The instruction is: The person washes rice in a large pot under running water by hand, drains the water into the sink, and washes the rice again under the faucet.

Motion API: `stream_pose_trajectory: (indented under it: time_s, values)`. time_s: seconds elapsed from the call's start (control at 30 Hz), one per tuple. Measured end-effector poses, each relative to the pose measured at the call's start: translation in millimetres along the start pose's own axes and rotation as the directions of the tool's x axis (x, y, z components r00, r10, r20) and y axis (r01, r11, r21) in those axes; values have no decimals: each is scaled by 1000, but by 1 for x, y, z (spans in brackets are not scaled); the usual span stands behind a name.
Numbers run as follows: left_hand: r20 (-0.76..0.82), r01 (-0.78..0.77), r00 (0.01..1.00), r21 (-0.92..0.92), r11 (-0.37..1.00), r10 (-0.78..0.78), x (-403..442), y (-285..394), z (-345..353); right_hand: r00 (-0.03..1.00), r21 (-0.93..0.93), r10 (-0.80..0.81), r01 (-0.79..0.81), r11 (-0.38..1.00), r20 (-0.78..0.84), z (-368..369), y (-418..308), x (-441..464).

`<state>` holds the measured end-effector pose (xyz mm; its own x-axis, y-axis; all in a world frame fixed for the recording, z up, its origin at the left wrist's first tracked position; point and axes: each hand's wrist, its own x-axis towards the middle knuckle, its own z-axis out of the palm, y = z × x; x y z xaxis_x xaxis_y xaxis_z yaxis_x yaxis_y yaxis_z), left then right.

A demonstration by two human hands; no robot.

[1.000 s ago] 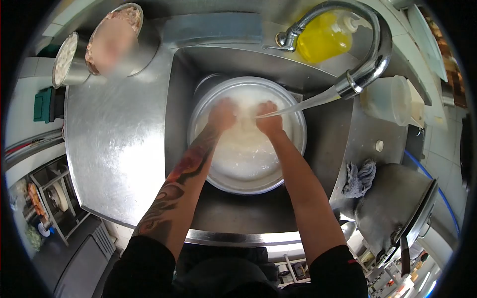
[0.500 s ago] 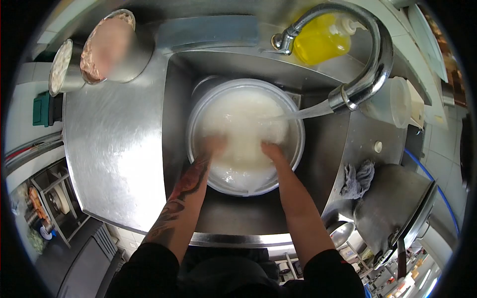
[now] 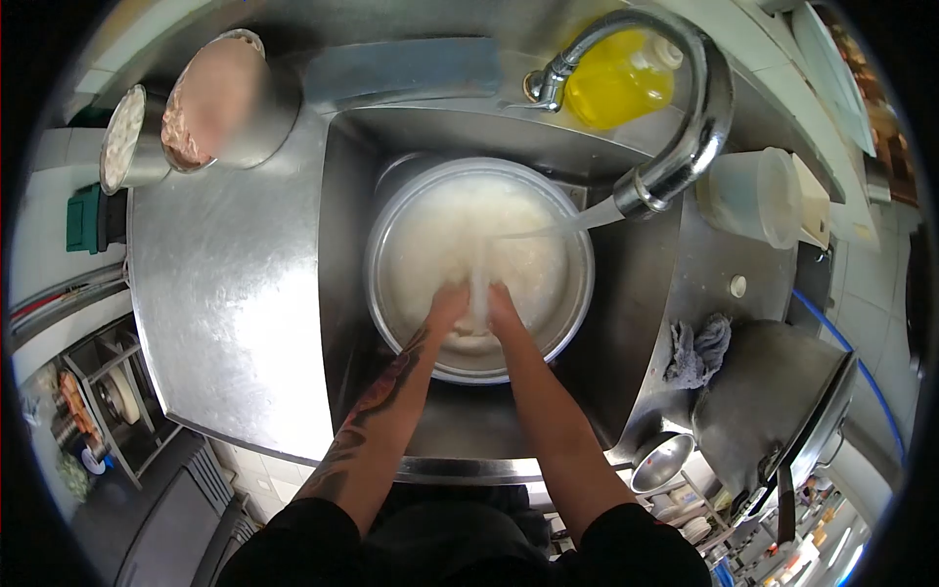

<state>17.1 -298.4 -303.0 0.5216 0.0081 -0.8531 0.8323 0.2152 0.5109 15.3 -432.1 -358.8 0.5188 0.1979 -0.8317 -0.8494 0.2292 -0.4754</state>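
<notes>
A large round basin (image 3: pixel 376 308) stands in the metal sink (image 3: pixel 597 377), holding cloudy, whitish water (image 3: pixel 430 230). Both of my hands reach into it over the near rim. My left hand (image 3: pixel 450 301) and my right hand (image 3: pixel 502 301) are close together, dipped near the basin's middle front. The murky water hides their fingers and anything they may hold. From the curved faucet (image 3: pixel 719 93) at the upper right, a stream of water (image 3: pixel 592 215) runs down into the basin. Whatever lies at the bottom is hidden.
Two metal containers, one with pinkish contents (image 3: pixel 181 127) and one with whitish contents (image 3: pixel 122 137), stand upper left. A yellow liquid bottle (image 3: pixel 616 83) is behind the faucet. On the right are a clear plastic tub (image 3: pixel 748 201), a grey cloth (image 3: pixel 697 352) and a large pot (image 3: pixel 763 391).
My hands have come together from opposite sides of the basin towards its middle. Water keeps running, and the camera view has shifted slightly.
</notes>
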Motion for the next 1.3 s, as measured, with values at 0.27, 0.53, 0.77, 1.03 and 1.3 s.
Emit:
stream_pose_trajectory:
  time_s: [0.27, 0.53, 0.77, 1.03, 1.3]
  values:
    - [-6, -506, 810, 500, 703, 587, -31, 70, 9, 897, -513, -442, 389, 766, 20, 43, -116, -65]
    - [-23, -397, 819, 699, 595, 573, 11, 121, 12, 775, -944, -608, 306, 120, 173, 48, -163, -15]
    - [244, -318, 721, 948, -4, 649, 39, 132, -18, 910, -990, -409, 13, -143, 70, 16, -174, 20]
    - [199, -225, 845, 974, -7, 496, 21, 88, -49, 970, -983, -173, -178, -44, -168, -23, -145, -8]
    - [149, -149, 989, 974, 172, 14, 81, -14, -80, 992, -840, 42, -123, 528, -119, -94, -41, 30]
